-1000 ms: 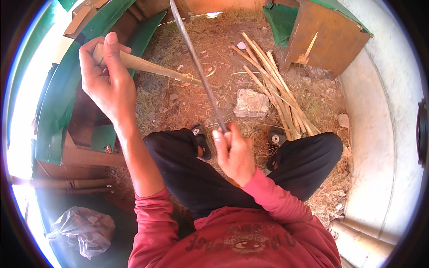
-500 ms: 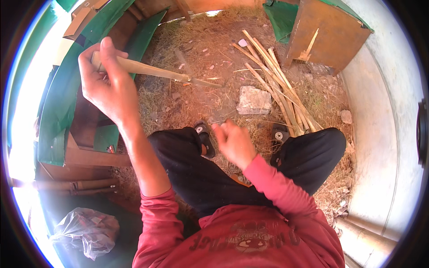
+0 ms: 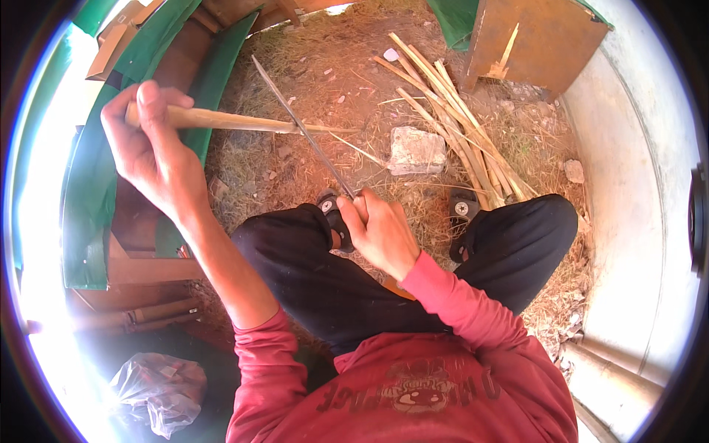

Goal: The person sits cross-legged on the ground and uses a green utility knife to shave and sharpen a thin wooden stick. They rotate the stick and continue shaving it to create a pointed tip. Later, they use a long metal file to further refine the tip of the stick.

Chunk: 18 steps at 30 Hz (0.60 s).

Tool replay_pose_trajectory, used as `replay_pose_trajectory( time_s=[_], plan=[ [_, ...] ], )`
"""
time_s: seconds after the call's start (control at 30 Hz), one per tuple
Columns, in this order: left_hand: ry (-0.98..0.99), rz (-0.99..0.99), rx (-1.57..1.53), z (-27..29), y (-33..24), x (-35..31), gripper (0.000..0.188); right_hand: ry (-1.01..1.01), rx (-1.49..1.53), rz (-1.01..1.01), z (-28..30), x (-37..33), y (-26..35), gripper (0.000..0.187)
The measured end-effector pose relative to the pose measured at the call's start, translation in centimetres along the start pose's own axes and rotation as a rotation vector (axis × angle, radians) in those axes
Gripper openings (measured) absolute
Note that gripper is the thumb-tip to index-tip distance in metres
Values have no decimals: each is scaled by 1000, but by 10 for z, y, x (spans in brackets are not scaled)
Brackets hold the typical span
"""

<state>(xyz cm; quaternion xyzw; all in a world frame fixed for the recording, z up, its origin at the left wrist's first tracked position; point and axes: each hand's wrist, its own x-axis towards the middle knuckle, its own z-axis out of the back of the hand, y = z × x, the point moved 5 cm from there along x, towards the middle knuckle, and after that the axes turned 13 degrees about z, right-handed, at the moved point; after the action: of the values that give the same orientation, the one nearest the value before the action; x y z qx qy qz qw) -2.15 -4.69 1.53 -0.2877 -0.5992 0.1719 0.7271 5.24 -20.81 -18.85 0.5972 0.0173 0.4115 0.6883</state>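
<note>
My left hand (image 3: 159,151), raised on the left, is closed round the thick end of a pale bamboo strip (image 3: 229,120). The strip points right, its thin end over the dirt floor. In front of my body my right hand (image 3: 382,230) grips a long, narrow knife (image 3: 317,148), its handle hidden in the fingers. The blade slants up and left and crosses the strip near its thin end. From about that crossing a thin sliver (image 3: 362,152) runs down to the right, toward a pale stone block (image 3: 418,151) on the ground.
Several split bamboo strips (image 3: 480,144) lie in a pile beyond my right knee. A brown wooden board (image 3: 543,44) stands behind them. Green-covered panels (image 3: 88,199) line the left, and a clear plastic bag (image 3: 159,391) sits at lower left. A pale wall (image 3: 635,162) curves along the right.
The knife blade has swung up into plain view across the strip. My left hand has shifted slightly left and down with the strip, and a thin sliver now shows beside the blade.
</note>
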Motion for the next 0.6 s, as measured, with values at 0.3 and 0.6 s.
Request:
replay_pose_trajectory(
  time_s=[0.3, 0.6],
  plan=[
    [-27, 74, 63, 5, 5, 7, 21, -97, -3, 152, 14, 8, 38, 28],
    [-57, 38, 60, 2, 4, 7, 22, 94, -182, -171, 17, 1, -41, 41]
  ],
)
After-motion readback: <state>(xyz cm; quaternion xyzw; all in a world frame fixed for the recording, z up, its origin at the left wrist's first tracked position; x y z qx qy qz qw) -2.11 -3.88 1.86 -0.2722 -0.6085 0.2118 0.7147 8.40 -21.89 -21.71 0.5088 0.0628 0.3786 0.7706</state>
